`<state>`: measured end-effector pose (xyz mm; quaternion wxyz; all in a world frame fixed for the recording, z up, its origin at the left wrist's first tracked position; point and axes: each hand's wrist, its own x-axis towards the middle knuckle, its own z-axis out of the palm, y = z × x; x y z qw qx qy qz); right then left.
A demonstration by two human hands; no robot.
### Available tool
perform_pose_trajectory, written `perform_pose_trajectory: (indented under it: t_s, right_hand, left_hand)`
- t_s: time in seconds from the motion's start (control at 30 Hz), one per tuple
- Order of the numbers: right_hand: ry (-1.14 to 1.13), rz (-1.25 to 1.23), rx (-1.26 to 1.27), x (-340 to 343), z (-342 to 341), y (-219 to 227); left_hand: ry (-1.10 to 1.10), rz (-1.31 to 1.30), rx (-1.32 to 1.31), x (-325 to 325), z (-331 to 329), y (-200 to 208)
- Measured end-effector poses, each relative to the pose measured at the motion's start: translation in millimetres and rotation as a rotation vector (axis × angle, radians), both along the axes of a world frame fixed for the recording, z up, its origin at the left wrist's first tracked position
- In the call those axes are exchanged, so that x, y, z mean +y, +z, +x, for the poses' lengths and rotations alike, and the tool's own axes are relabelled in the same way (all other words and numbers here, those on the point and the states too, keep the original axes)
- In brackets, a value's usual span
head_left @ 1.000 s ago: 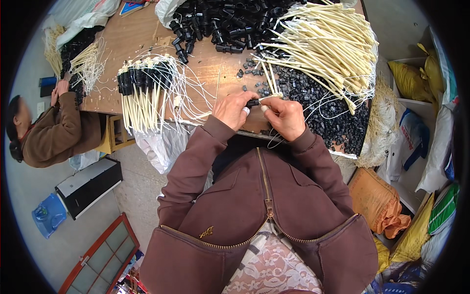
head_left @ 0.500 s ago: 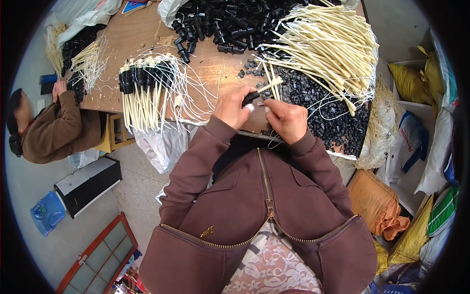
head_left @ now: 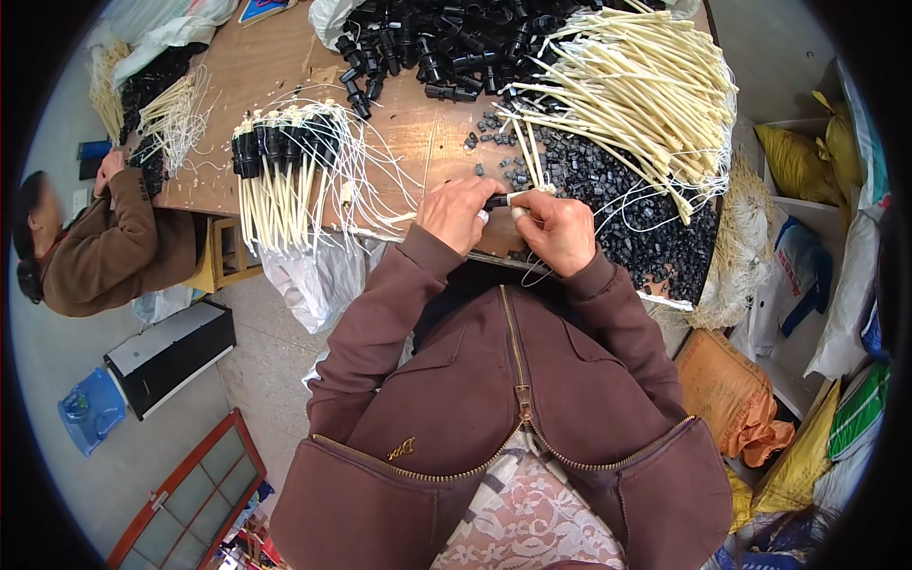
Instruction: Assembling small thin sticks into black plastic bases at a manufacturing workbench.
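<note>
My left hand (head_left: 454,215) is closed around a small black plastic fitting (head_left: 496,200) above the table's near edge. My right hand (head_left: 559,233) meets it from the right, its thumb and fingers pinched on the cream end of a sleeved wire at the fitting's mouth; those fingers hide most of that end. White coverings show on both thumbs. Just beyond, a couple of loose cream sleeves (head_left: 528,152) lie on the table. To the left sits a row of black fittings (head_left: 275,147) with cream sleeves and thin white wires attached.
Black fittings (head_left: 456,57) are heaped at the back. A pile of cream sleeved wires (head_left: 636,90) lies at the right, over many small black pieces (head_left: 655,242). Another person (head_left: 104,233) sits at the table's left end. Sacks (head_left: 727,389) stand on the right.
My right hand has moved slightly left and up, from pinching a wire end to gripping the cream end at the fitting. The fitting has turned flatter in my left hand.
</note>
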<state>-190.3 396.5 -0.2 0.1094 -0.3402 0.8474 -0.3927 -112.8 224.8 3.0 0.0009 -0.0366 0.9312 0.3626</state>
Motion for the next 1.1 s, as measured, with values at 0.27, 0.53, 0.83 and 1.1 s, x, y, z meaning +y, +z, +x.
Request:
perform_pose_trajectory:
  t_s: [0.27, 0.53, 0.83, 1.1]
  right_hand:
    - [0.175, 0.032, 0.254, 8, -3, -3]
    - [0.157, 0.107, 0.456, 7, 0, 0]
    - [0.188, 0.073, 0.476, 8, -2, 0]
    - [0.217, 0.053, 0.414, 11, -3, -6]
  left_hand:
    - [-0.013, 0.021, -0.014, -1, 0, -1]
    - [-0.026, 0.009, -0.052, 2, 0, 0]
    - [-0.033, 0.033, -0.081, 1, -1, 1]
    - [-0.034, 0.066, -0.116, -1, -1, 0]
